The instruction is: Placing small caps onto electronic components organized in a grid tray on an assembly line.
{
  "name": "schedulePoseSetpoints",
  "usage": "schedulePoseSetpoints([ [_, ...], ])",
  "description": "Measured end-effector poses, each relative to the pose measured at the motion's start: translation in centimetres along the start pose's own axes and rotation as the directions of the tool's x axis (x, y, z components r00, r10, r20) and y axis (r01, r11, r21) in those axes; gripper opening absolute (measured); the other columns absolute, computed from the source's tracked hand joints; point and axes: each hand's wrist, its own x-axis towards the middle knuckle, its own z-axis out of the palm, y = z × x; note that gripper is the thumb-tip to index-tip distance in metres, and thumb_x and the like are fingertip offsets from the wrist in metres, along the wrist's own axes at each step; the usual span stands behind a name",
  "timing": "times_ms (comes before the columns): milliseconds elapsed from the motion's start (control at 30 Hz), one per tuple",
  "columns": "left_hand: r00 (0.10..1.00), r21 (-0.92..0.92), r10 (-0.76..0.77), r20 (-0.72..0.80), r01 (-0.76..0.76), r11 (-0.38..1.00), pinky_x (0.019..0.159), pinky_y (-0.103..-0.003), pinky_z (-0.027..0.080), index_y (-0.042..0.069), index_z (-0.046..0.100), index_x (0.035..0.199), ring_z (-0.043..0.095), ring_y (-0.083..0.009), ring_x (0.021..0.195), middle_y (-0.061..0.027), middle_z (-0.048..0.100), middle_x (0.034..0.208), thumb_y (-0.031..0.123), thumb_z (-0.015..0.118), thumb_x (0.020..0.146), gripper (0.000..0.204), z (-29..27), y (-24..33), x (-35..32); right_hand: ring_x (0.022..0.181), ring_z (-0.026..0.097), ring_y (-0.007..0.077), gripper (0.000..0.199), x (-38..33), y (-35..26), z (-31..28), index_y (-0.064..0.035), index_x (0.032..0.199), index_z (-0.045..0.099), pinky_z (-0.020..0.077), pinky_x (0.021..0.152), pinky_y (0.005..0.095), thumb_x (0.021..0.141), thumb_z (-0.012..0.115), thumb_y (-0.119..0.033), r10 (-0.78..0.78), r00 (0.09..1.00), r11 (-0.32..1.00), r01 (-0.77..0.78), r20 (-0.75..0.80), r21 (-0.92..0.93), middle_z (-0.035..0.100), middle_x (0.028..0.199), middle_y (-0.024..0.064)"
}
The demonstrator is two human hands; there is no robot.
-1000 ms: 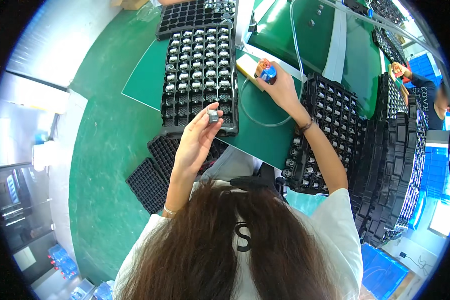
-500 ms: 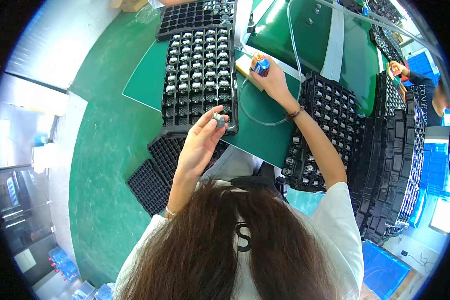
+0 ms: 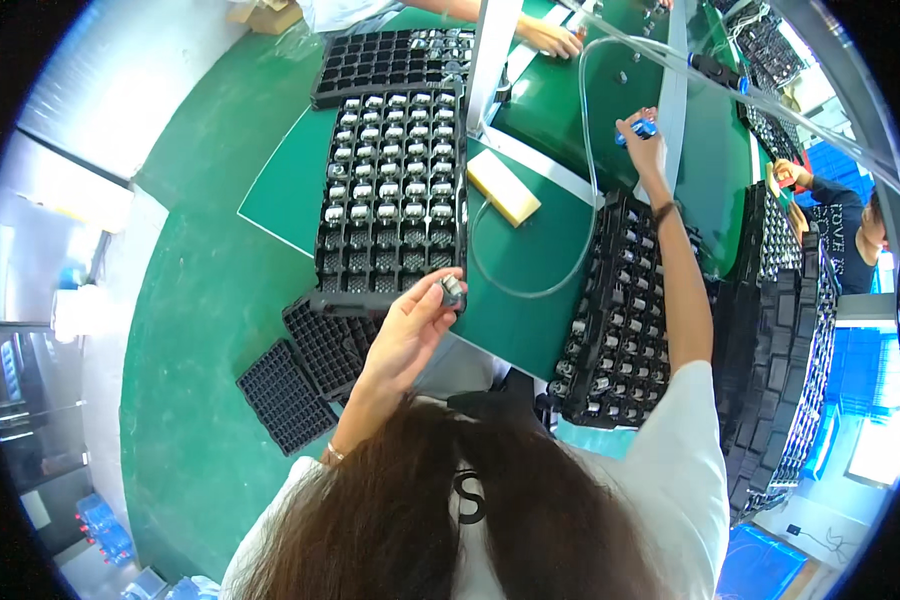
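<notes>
My left hand (image 3: pixel 410 335) is pinched closed round a small silver-and-dark metal part (image 3: pixel 452 291), at the near right corner of a black compartment tray (image 3: pixel 320 240). Upright silver parts (image 3: pixel 390 165) fill the far rows of that tray, and its nearest rows hold none. My right hand (image 3: pixel 646 146) is stretched out over the green conveyor belt (image 3: pixel 560 105), its fingers wrapped round a small blue cylindrical thing (image 3: pixel 638 131). The hand partly hides that thing, so its exact kind cannot be told.
A pale yellow block (image 3: pixel 505 188) lies on the green table (image 3: pixel 500 320) beside a looped clear tube (image 3: pixel 587 160). More filled trays (image 3: pixel 620 310) stand at the right. Black trays (image 3: pixel 285 395) lie lower left. Another person's hand (image 3: pixel 552 38) reaches over the belt; a second person (image 3: pixel 840 235) works far right.
My right hand has moved right with the blue thing, from above the yellow block to over the belt. My left hand sits lower in view with its part. Another person's hand has appeared over the belt.
</notes>
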Motion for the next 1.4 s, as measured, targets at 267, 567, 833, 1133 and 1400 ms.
schedulePoseSetpoints([
  [267, 1.000, 0.005, -0.011, 0.013, 0.010, 1.000, 0.076, -0.020, 0.040, 0.000, 0.050, 0.119, 0.050, -0.0069, 0.089, -0.0035, 0.057, 0.103, 0.017, 0.049, 0.092, 0.031, 0.9, -0.6, 0.5, 0.085, 0.060, 0.0350, 0.049, 5.4, 4.8, 5.9, -0.0064, 0.101, 0.060, 0.0454, 0.077, 0.0412, 0.064, 0.071, -0.037, -0.130, 0.990, 0.980, 0.119, -0.061, -0.162, 0.064, 0.087, 0.0184],
  [567, 0.996, 0.082, -0.037, 0.085, 0.030, 0.996, 0.084, -0.021, 0.039, 0.000, 0.049, 0.120, 0.049, -0.0079, 0.093, -0.0019, 0.056, 0.104, 0.018, 0.049, 0.092, 0.033, 2.2, -1.5, 1.2, 0.071, 0.056, 0.0103, 0.043, 3.2, 1.2, 1.3, -0.0018, 0.080, 0.064, 0.0438, 0.067, 0.0270, 0.069, 0.070, -0.043, -0.137, 0.990, 0.970, 0.137, -0.018, 0.198, 0.063, 0.076, 0.0038],
  [833, 0.994, 0.141, 0.083, 0.069, -0.092, 0.986, 0.085, -0.022, 0.040, 0.000, 0.052, 0.118, 0.051, -0.0071, 0.094, -0.0012, 0.057, 0.102, 0.012, 0.052, 0.089, 0.031, 5.0, -2.0, 1.7, 0.082, 0.054, 0.0092, 0.030, -15.0, -12.8, -8.8, -0.0076, 0.102, 0.051, 0.0475, 0.068, 0.0247, 0.087, 0.053, -0.033, -0.123, 0.884, 0.587, -0.302, 0.451, 0.751, 0.058, 0.099, 0.0067],
  [1133, 0.989, 0.150, 0.121, 0.088, -0.133, 0.980, 0.079, -0.020, 0.042, -0.003, 0.055, 0.111, 0.054, -0.0064, 0.087, -0.0036, 0.061, 0.093, 0.011, 0.061, 0.084, 0.031, 6.3, -3.0, 0.4, 0.070, 0.050, 0.0036, 0.032, -27.7, -16.0, -9.2, -0.0020, 0.100, 0.057, 0.0393, 0.061, 0.0183, 0.086, 0.053, -0.031, -0.272, 0.858, 0.676, -0.153, 0.437, 0.721, 0.059, 0.081, -0.0013],
  [1400, 0.986, 0.196, 0.146, 0.086, -0.160, 0.967, 0.075, -0.019, 0.043, -0.003, 0.057, 0.109, 0.056, -0.0071, 0.082, -0.0035, 0.062, 0.090, 0.007, 0.064, 0.080, 0.031, 5.1, -3.3, -0.7, 0.067, 0.049, 0.0013, 0.034, -29.3, -15.3, -8.8, -0.0050, 0.099, 0.059, 0.0340, 0.053, 0.0167, 0.086, 0.052, -0.035, -0.183, 0.842, 0.683, -0.262, 0.508, 0.681, 0.060, 0.080, -0.0026],
])
